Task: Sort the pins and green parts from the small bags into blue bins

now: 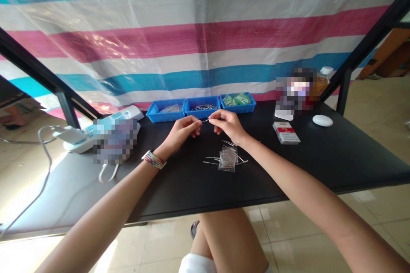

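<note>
My left hand (186,129) and my right hand (226,124) meet over the black table, just in front of the blue bins. Between their fingertips runs a thin metal pin (205,121), pinched by both hands, one at each end. Its exact kind is too small to make out. Below my right hand lies a little pile of clear plastic bags (228,158), with several thin metal pins (210,162) sticking out around it. The middle blue bin (202,114) holds a heap of similar metal pieces.
The left blue bin (165,117) holds clear bags, the right blue bin (238,108) green packets. A power strip (110,121) with a cable stands at left. On the right are a cigarette box (286,132), a white oval object (322,120) and a bottle (324,80). Striped sheeting hangs behind.
</note>
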`<state>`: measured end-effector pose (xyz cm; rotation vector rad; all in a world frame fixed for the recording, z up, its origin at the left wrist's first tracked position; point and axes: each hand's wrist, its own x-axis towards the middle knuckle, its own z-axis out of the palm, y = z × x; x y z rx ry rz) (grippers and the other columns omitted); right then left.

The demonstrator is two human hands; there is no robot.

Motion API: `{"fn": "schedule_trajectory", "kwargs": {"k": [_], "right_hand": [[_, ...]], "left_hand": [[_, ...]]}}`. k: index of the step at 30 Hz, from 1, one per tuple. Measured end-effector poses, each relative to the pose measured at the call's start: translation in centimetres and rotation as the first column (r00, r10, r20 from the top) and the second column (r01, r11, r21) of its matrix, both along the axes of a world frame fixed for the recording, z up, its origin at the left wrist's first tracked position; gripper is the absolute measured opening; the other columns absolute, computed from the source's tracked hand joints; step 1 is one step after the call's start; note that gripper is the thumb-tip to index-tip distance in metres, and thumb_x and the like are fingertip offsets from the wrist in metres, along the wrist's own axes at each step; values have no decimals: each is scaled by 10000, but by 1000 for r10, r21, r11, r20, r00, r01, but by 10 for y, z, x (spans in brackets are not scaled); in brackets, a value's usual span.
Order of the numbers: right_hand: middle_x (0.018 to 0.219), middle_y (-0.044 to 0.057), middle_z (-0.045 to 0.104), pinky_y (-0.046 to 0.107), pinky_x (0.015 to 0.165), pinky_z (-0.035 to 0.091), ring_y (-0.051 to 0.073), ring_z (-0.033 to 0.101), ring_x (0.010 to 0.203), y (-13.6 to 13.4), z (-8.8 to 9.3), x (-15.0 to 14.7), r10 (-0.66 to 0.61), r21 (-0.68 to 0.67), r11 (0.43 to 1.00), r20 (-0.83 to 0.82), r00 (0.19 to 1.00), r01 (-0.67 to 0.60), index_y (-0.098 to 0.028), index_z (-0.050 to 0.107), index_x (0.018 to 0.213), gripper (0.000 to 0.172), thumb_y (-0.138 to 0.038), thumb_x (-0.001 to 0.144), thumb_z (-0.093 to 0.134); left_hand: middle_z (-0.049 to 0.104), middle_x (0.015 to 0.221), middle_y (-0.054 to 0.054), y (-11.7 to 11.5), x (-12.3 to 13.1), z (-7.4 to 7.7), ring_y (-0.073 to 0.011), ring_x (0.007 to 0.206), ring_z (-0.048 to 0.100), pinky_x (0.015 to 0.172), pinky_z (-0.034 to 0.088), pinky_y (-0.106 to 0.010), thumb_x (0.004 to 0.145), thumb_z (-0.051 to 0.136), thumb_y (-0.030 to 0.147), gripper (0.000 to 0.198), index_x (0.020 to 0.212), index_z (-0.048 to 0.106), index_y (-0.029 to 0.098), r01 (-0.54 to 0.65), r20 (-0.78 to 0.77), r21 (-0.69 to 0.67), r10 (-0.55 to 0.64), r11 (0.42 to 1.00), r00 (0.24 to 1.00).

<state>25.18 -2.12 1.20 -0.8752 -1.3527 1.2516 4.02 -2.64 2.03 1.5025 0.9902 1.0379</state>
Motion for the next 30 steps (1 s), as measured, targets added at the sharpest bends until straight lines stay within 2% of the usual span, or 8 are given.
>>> {"fn": "schedule_trajectory", "kwargs": {"k": [5, 9, 16, 21, 23, 30], "right_hand": [[798, -10, 707, 199, 459, 518, 96, 620, 537, -1, 1, -1, 38, -97, 994, -43, 998, -43, -195, 672, 905, 289, -381, 734, 812], [795, -16, 701, 209, 456, 538, 101, 629, 537, -2, 2, -1, 50, -125, 990, -75, 996, -59, -201, 627, 901, 300, -381, 739, 804], [772, -14, 671, 227, 481, 577, 112, 643, 577, -3, 2, -2, 76, -70, 994, -46, 996, -80, -190, 632, 830, 260, -367, 741, 801], [723, -35, 625, 231, 480, 581, 113, 645, 563, -2, -1, -4, 54, -31, 998, -40, 998, -55, -179, 636, 794, 253, -336, 715, 818], [731, -33, 629, 230, 474, 577, 114, 650, 560, -2, -2, -5, 58, -20, 998, -31, 998, -59, -175, 639, 793, 245, -323, 709, 815], [738, -40, 627, 248, 476, 598, 114, 648, 545, -2, -4, -3, 67, -51, 996, -28, 997, -68, -182, 643, 842, 231, -326, 736, 789]], "left_hand": [[635, 730, -3, 2, 0, -2, -136, 656, 609, 581, 454, -241, 761, 878, 491, 388, 838, 677, 168, -20, -10, 41, 21, 999, 1000], [635, 736, -2, 2, 1, -2, -136, 658, 612, 575, 451, -239, 753, 880, 478, 382, 833, 669, 169, -19, -28, 49, 21, 999, 999], [630, 720, 6, 1, 0, -3, -131, 634, 592, 570, 446, -239, 745, 881, 470, 389, 834, 637, 180, -18, -69, 40, 20, 999, 997], [633, 733, -18, 0, -1, -1, -142, 632, 610, 568, 445, -251, 881, 720, 547, 393, 819, 637, 168, 16, -14, -56, -17, 998, 1000], [622, 724, -18, 0, -1, -1, -140, 629, 606, 570, 441, -253, 890, 708, 551, 405, 795, 635, 164, 18, -7, -74, -19, 997, 1000], [626, 709, -7, 1, -1, -4, -136, 640, 588, 586, 447, -251, 853, 786, 512, 376, 803, 639, 169, 6, -43, 4, -5, 1000, 999]]}}
